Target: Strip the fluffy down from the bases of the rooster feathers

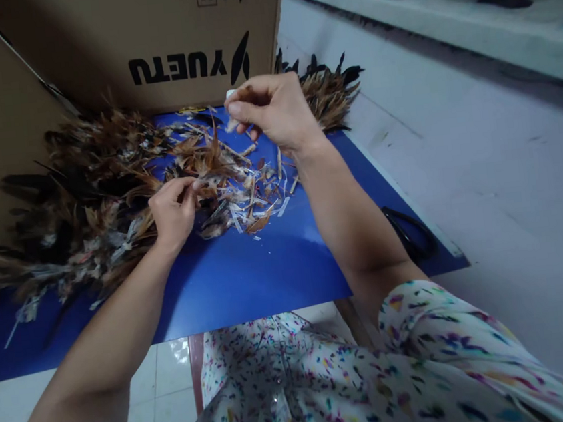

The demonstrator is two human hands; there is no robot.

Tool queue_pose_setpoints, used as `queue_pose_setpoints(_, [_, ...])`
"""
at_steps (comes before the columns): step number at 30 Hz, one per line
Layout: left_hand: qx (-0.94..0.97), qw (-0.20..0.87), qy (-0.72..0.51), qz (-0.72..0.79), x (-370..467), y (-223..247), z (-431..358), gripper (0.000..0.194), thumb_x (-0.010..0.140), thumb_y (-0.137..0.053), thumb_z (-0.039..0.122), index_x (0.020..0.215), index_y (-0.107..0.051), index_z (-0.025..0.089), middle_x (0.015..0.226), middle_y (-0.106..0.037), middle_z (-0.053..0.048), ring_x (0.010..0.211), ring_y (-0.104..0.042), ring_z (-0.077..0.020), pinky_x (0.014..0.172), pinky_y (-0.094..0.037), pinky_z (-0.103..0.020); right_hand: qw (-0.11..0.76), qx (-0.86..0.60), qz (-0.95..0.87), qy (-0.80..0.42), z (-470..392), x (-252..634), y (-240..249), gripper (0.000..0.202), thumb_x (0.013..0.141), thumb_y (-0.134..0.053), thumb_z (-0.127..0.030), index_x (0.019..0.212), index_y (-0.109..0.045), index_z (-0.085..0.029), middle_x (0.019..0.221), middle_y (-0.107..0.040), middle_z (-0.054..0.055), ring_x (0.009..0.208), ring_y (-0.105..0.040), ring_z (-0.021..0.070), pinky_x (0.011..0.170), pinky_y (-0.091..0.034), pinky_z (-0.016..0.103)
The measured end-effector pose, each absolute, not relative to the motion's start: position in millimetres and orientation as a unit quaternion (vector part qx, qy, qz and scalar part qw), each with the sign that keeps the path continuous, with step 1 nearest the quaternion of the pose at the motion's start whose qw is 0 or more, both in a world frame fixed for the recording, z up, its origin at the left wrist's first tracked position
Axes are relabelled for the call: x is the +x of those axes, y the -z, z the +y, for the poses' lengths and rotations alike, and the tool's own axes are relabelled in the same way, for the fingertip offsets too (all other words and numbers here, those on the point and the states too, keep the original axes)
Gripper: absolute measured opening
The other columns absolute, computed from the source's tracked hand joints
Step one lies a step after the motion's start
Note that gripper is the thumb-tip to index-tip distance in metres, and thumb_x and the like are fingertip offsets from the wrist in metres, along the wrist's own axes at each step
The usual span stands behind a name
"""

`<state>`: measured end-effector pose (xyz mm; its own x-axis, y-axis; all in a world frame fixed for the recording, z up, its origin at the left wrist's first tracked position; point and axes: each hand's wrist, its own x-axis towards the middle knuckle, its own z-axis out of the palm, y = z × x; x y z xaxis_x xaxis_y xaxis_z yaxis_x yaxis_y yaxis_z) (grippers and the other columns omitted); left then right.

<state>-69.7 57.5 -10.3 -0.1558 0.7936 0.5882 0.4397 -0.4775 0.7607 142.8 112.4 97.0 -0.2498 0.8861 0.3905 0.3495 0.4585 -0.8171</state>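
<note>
My left hand (176,208) is closed in a pinch on the pale base of a brown feather (213,156), just above the blue tabletop. Higher and to the right is my right hand (271,111), its thumb and fingers pinched on a small whitish tuft of fluff (232,123). Loose feathers, quill pieces and clear strips lie in a scattered heap of scraps (255,203) below and between the hands. A large pile of brown and black feathers (86,225) spreads out to the left of my left hand.
A cardboard box (181,20) stands behind the blue table (249,281). More feathers (332,95) lie at the back right, beside a pale wall (481,150). Black loop handles (409,231) rest near the right edge. A ledge (441,3) holds several items.
</note>
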Motion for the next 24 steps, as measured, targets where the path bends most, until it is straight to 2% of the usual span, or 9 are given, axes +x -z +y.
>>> queue_pose_setpoints(4, [0.665, 0.072, -0.555, 0.494, -70, 5, 54, 0.011, 0.082, -0.069, 0.028, 0.072, -0.071, 0.022, 0.062, -0.059, -0.002, 0.070, -0.056, -0.0187, 0.072, -0.044, -0.028, 0.463, -0.353, -0.746, -0.323, 92, 138, -106, 0.013, 0.088, -0.066, -0.028, 0.093, -0.065, -0.016, 0.080, -0.070, -0.001, 0.075, -0.068, 0.0108, 0.059, -0.048, 0.018])
queue_pose_setpoints(7, [0.666, 0.070, -0.553, 0.495, -69, 5, 53, 0.013, 0.083, -0.067, 0.028, 0.072, -0.069, 0.023, 0.067, -0.060, -0.004, 0.069, -0.054, -0.0189, 0.070, -0.042, -0.028, 0.445, -0.327, -0.759, -0.346, 84, 131, -105, 0.008, 0.083, -0.070, -0.021, 0.087, -0.065, -0.018, 0.075, -0.071, -0.001, 0.069, -0.067, 0.0105, 0.059, -0.048, 0.019])
queue_pose_setpoints(10, [0.656, 0.089, -0.560, 0.498, -68, 7, 52, 0.011, 0.083, -0.068, 0.025, 0.072, -0.069, 0.023, 0.070, -0.059, -0.005, 0.071, -0.055, -0.0187, 0.068, -0.040, -0.028, 0.420, -0.330, -0.773, -0.343, 88, 123, -98, 0.008, 0.078, -0.071, -0.016, 0.083, -0.065, -0.016, 0.071, -0.070, -0.001, 0.066, -0.065, 0.0109, 0.065, -0.051, 0.022])
queue_pose_setpoints(18, [0.647, 0.095, -0.563, 0.505, -69, 11, 51, 0.006, 0.082, -0.071, 0.024, 0.076, -0.070, 0.022, 0.073, -0.060, -0.005, 0.075, -0.058, -0.0195, 0.069, -0.040, -0.028, 0.394, -0.354, -0.810, -0.251, 97, 108, -78, 0.010, 0.074, -0.072, -0.022, 0.080, -0.070, -0.015, 0.076, -0.069, 0.001, 0.075, -0.062, 0.0136, 0.074, -0.047, 0.026])
queue_pose_setpoints(24, [0.682, 0.019, -0.523, 0.510, -70, 12, 52, 0.009, 0.086, -0.066, 0.023, 0.079, -0.070, 0.021, 0.077, -0.063, -0.005, 0.074, -0.058, -0.0181, 0.075, -0.040, -0.029, 0.329, -0.414, -0.823, -0.207, 87, 102, -81, 0.012, 0.080, -0.065, -0.023, 0.089, -0.071, -0.017, 0.085, -0.069, 0.001, 0.087, -0.062, 0.0159, 0.078, -0.045, 0.025])
